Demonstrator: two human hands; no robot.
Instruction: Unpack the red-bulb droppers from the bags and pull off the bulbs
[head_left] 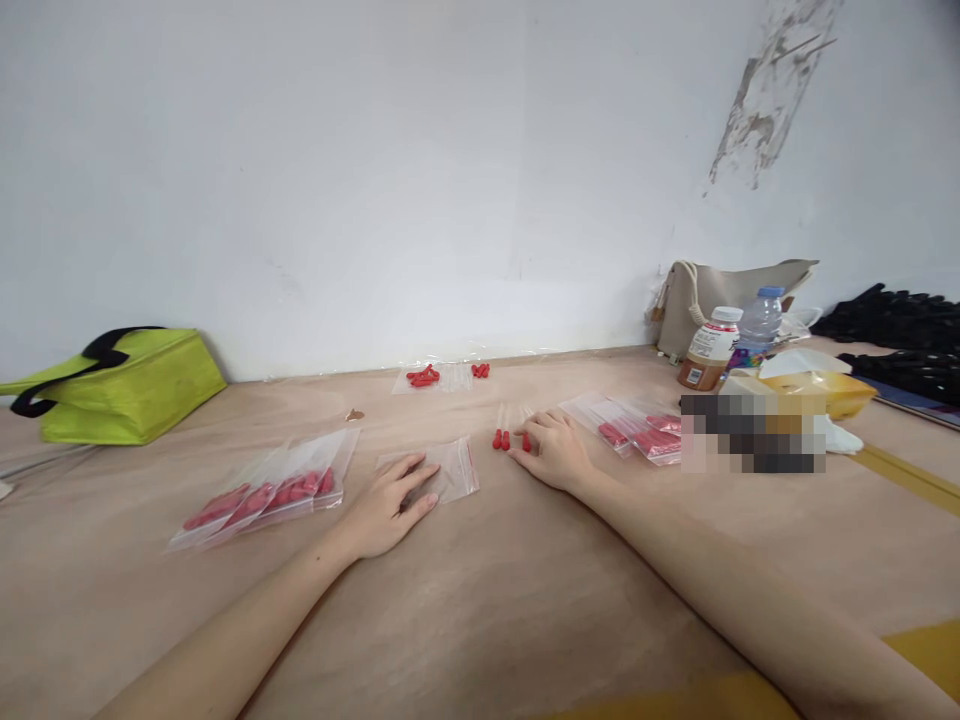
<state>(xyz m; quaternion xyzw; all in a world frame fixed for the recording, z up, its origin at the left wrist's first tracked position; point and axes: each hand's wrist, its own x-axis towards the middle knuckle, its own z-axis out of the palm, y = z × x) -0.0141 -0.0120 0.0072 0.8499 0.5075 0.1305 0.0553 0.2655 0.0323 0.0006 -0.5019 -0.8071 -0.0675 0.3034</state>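
Note:
My left hand (394, 507) lies palm down with its fingers apart, resting on a flat clear zip bag (459, 468). To its right, my right hand (553, 450) bends over a small row of thin clear sticks with red bulb-like ends (501, 440). Its fingers are apart and touch or cover the rightmost stick, whose red end shows beside the thumb. Left of my left hand, overlapping zip bags (277, 492) hold more red-ended pieces. More filled bags (645, 438) lie just beyond my right hand.
Toward the wall, loose red-ended sticks (424, 376) lie on clear plastic. A lime-green bag (135, 390) stands at left. On the right are a drink bottle (711, 350), a water bottle (763, 318), a beige bag (739, 285), a yellow tissue pack (825, 385) and black items (900, 315).

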